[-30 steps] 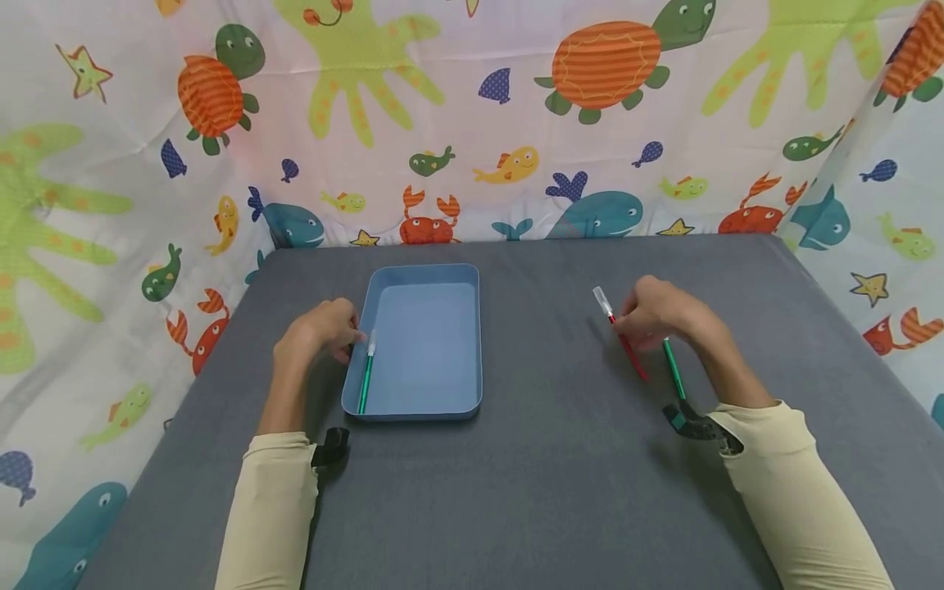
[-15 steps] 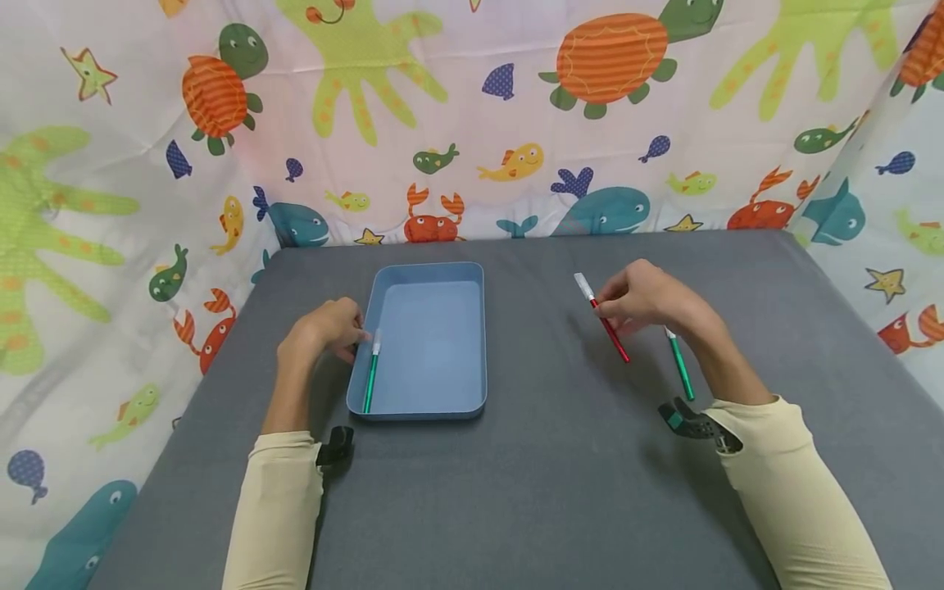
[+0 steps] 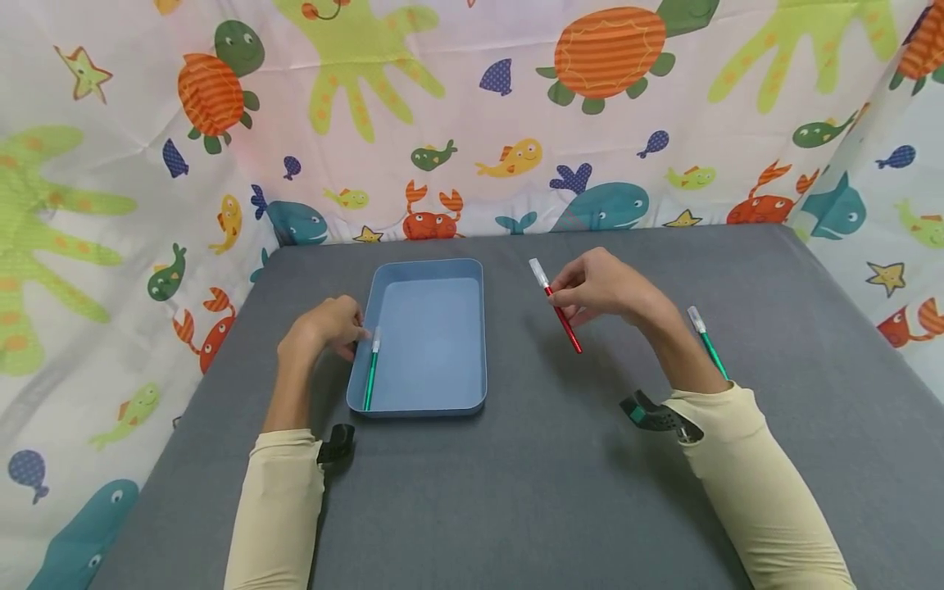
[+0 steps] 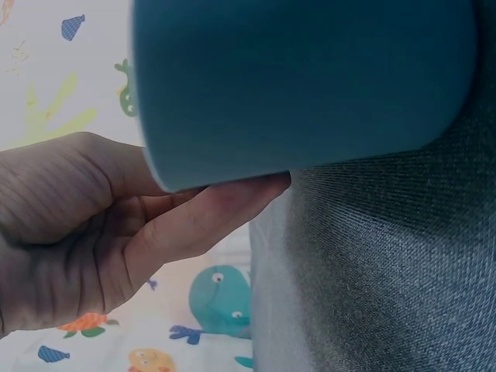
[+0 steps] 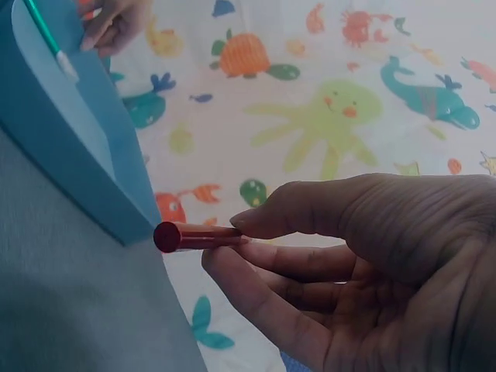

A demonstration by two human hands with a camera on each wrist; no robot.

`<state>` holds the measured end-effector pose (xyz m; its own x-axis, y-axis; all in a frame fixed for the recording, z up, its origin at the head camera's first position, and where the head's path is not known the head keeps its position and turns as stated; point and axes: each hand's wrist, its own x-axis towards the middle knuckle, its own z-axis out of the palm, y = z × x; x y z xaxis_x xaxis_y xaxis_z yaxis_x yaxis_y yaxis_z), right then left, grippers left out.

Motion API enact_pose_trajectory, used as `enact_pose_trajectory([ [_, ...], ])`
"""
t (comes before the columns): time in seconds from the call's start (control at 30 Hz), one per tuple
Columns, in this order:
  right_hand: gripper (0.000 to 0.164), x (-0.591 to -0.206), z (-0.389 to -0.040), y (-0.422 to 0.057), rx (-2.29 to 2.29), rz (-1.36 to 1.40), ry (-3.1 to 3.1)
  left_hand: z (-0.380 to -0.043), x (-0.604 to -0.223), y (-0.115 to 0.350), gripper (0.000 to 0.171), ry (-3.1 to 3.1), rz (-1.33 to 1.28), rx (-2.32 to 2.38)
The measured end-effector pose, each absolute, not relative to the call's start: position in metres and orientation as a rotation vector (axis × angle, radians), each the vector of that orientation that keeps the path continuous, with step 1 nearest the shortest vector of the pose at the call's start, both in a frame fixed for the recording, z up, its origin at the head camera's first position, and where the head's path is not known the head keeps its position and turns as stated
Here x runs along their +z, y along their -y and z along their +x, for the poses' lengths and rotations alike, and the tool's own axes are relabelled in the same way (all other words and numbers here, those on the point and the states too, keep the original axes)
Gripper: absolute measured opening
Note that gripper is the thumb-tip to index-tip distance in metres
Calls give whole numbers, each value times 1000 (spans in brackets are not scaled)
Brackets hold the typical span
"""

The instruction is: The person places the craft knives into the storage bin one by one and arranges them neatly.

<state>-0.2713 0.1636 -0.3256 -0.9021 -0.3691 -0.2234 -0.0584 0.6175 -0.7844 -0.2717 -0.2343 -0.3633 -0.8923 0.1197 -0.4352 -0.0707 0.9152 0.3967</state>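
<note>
My right hand pinches a slim red craft knife with a clear cap between thumb and fingertips. It is held tilted over the table, right of the blue tray, cap end pointing away. In the right wrist view the round butt of the red craft knife faces the camera. My left hand pinches the tray's left wall, the thumb partly hidden behind that wall in the left wrist view. Along the tray's left inner side lies a green craft knife, also capped.
A second green craft knife lies on the grey table, partly covered by my right forearm. A curtain printed with sea animals hangs behind and beside the table.
My right hand has lifted the red craft knife and carried it left, towards the tray. More of the green craft knife's cap on the table now shows. The left hand stays at the tray.
</note>
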Motion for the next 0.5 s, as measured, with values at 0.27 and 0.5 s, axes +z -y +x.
enact_pose_trajectory([
  [0.27, 21, -331, -273, -125, -1251, -392, -2447, -271, -363, 232, 26, -2619, 26, 547],
  [0.5, 20, -343, -270, -79, -1288, -432, -2383, -271, -363, 233, 24, -2624, 25, 534],
])
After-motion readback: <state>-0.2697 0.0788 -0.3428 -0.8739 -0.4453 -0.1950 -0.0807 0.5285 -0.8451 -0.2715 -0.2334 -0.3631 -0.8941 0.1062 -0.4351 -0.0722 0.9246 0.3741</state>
